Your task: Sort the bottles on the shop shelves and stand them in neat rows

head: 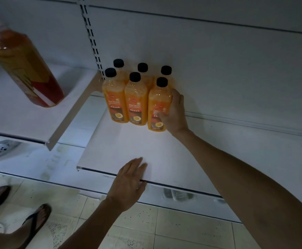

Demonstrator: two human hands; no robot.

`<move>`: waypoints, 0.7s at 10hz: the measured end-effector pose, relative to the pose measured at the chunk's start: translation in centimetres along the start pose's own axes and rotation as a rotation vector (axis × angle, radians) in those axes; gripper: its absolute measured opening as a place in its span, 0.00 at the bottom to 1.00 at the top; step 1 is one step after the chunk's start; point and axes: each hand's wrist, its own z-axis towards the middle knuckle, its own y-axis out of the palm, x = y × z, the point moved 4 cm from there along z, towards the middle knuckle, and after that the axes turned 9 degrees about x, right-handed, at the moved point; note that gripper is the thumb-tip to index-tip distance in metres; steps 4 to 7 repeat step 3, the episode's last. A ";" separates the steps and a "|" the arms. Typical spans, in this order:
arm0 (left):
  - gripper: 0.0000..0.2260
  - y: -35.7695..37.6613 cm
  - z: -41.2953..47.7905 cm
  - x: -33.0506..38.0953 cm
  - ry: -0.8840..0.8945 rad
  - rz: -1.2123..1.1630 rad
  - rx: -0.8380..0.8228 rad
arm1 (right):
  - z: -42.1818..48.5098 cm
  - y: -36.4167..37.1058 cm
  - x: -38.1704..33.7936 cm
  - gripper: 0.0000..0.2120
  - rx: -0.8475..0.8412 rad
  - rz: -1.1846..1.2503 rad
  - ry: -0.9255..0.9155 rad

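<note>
Several orange bottles with black caps (pixel 136 97) stand in two rows at the back left of a white shelf (pixel 128 144). My right hand (pixel 174 112) grips the front right bottle (pixel 157 108) by its side, thumb on the label. My left hand (pixel 128 184) rests flat, fingers straight, on the shelf's front edge and holds nothing.
A large orange bottle with a pale cap (pixel 23 65) tilts at the far left above a higher shelf (pixel 44 123). The white back panel (pixel 218 69) and a slotted upright (pixel 91 36) stand behind. Below are a tiled floor (pixel 164 227) and feet in sandals (pixel 33 221).
</note>
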 end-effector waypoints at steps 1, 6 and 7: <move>0.31 -0.1 0.1 0.2 -0.005 -0.030 -0.041 | 0.5 0.2 -0.1 0.34 0.035 -0.053 -0.048; 0.44 -0.9 0.5 1.4 -0.072 -0.099 -0.047 | 0.6 0.3 -0.6 0.36 0.023 -0.382 -0.004; 0.44 -0.9 0.5 1.4 -0.072 -0.099 -0.047 | 0.6 0.3 -0.6 0.36 0.023 -0.382 -0.004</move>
